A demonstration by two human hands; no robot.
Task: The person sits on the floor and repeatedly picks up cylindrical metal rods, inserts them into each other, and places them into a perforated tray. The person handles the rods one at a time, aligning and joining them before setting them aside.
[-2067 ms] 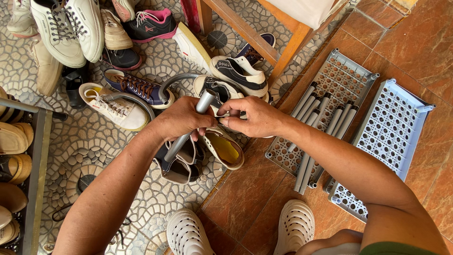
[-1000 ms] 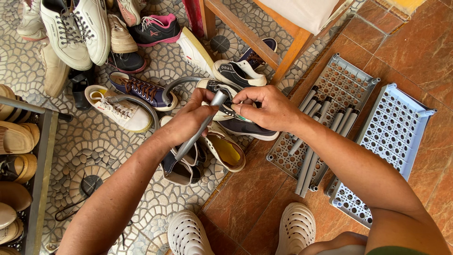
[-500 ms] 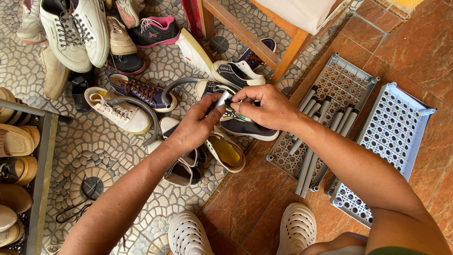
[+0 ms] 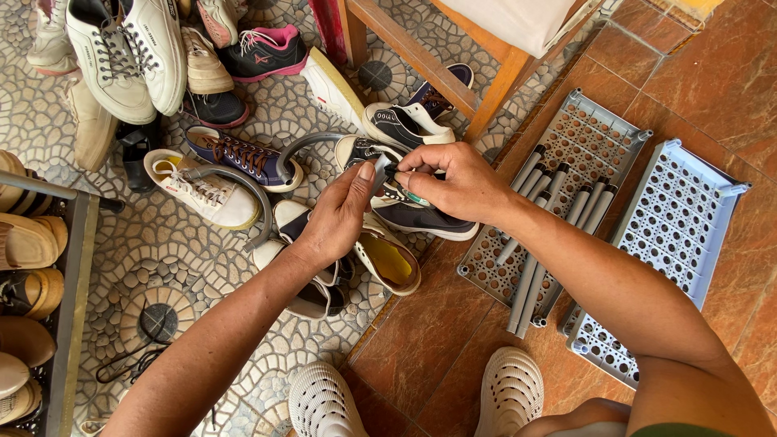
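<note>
Hands over shoes | our left hand [image 4: 344, 214] wraps grey tube [image 4: 379, 180] | right hand [image 4: 453, 184] pinches its far end | perforated shelves [image 4: 684, 222] right

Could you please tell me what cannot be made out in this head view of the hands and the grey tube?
- Grey tube: most of it is hidden behind the left hand; only its top end shows.
- Small dark part at the tube's end: too small and covered by the right hand to identify.
- Wooden stool: cut off by the top edge.
- Shoe rack: cut off by the left edge.
</note>
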